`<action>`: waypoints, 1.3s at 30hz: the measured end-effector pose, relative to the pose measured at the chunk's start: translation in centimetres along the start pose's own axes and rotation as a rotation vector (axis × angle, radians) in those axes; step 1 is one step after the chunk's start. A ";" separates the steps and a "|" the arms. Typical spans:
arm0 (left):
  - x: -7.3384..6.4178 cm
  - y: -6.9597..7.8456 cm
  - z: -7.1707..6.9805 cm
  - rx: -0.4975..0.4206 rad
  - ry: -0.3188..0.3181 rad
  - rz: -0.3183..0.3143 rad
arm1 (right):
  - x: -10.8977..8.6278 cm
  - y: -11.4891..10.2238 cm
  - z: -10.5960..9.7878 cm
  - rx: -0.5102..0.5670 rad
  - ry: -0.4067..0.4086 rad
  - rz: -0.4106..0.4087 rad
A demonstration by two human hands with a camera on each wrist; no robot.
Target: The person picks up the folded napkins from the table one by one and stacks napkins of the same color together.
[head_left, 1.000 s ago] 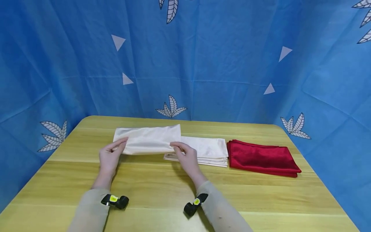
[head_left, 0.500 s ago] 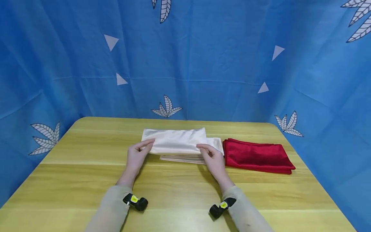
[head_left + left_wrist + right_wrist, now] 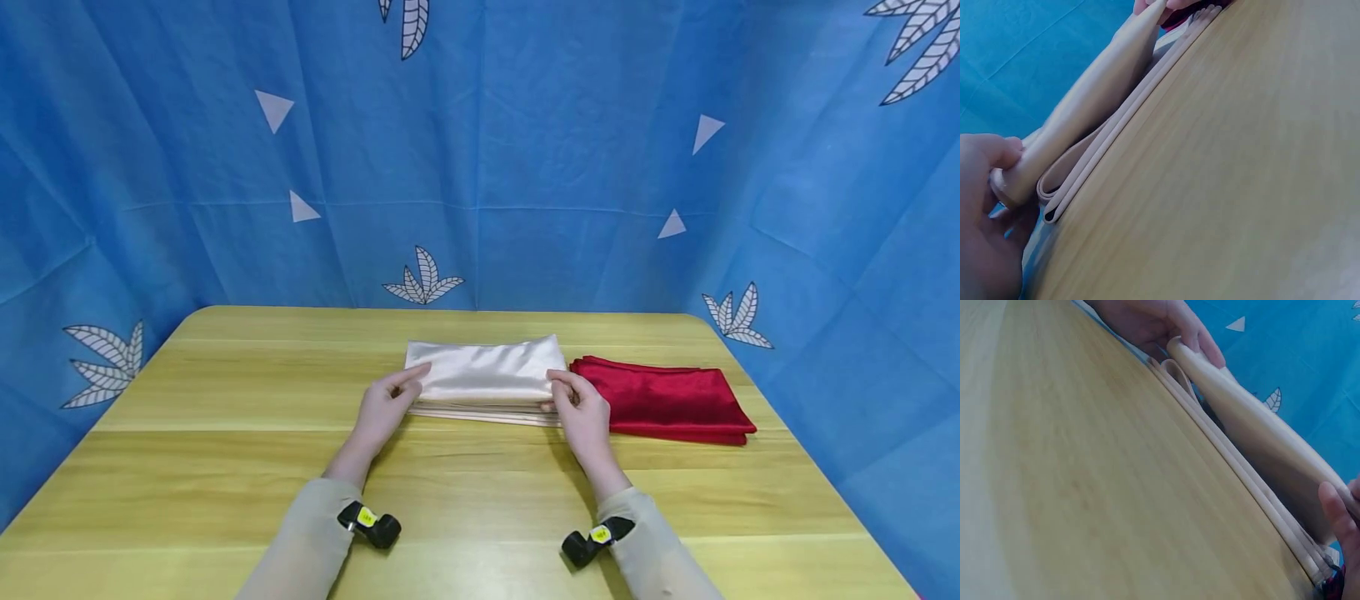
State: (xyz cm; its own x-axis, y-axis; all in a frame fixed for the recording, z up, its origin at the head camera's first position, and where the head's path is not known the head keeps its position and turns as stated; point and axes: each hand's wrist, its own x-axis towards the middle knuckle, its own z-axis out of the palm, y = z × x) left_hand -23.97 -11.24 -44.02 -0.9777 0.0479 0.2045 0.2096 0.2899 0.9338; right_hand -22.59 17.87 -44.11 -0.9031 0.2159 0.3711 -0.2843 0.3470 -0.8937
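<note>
A folded white satin cloth (image 3: 487, 371) lies over a stack of folded white cloths (image 3: 483, 413), whose layered front edges show beneath it. My left hand (image 3: 384, 408) pinches its near left corner between thumb and fingers; my right hand (image 3: 587, 414) pinches the near right corner. In the left wrist view, the front fold of the held cloth (image 3: 1085, 106) is raised a little above the stack (image 3: 1110, 134). From the right wrist, a dark gap shows between the held cloth (image 3: 1260, 419) and the layers below (image 3: 1241, 472). The cloth's far underside is hidden.
A folded red satin cloth (image 3: 667, 402) lies just right of the white stack, close to my right hand. The wooden table (image 3: 480, 517) has its far edge behind the cloths. A blue patterned curtain (image 3: 480, 150) hangs behind and at both sides.
Both hands have carried the white cloth rightward from the left of the stack to over it, and lowered it. The head view has turned slightly right. The red cloth stays put.
</note>
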 end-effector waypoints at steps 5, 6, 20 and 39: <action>0.1 -0.3 0.0 0.081 -0.042 0.015 | 0.0 0.1 0.0 -0.004 0.037 -0.024; 0.2 -0.3 0.0 0.091 -0.046 0.017 | 0.0 0.1 0.0 -0.003 0.039 -0.029; 0.6 -0.4 0.2 0.154 -0.059 0.067 | 0.3 0.3 -0.3 -0.084 0.036 0.044; -0.9 -1.4 -0.8 -0.036 0.076 -0.069 | -0.8 0.3 -2.1 0.058 -0.070 0.069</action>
